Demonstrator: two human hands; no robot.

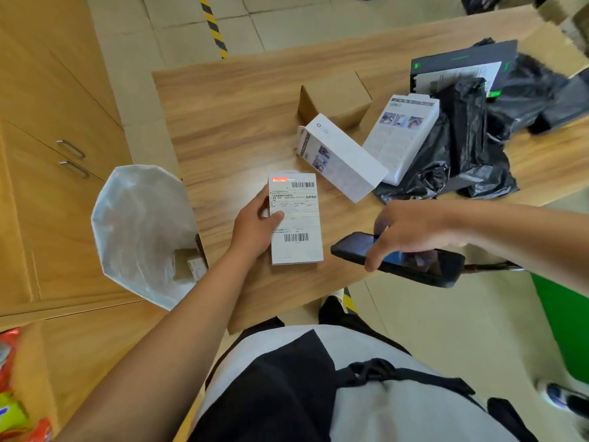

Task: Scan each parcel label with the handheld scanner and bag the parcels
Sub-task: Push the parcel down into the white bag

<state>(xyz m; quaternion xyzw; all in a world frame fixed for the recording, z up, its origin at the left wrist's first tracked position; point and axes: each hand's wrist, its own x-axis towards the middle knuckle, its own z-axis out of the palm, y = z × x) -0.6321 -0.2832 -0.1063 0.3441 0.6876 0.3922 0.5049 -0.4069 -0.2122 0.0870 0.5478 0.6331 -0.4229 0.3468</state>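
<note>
A white parcel box with a shipping label and two barcodes (296,220) lies flat on the wooden table (229,100). My left hand (255,228) grips its left edge, thumb on the label. My right hand (404,231) holds the black handheld scanner (424,266) from above, just right of the parcel at the table's front edge, its screen lit. Two more white boxes (341,157) (401,138) and a brown carton (334,97) lie farther back. A white woven sack (140,231) stands open left of the table with a small labelled box inside.
Crumpled black plastic bags (471,145) and a dark flat box with green marks (462,68) crowd the table's right side. Wooden cabinets (47,154) stand on the left. A green bin (567,323) is at the right, and yellow-black floor tape (212,23) runs behind the table.
</note>
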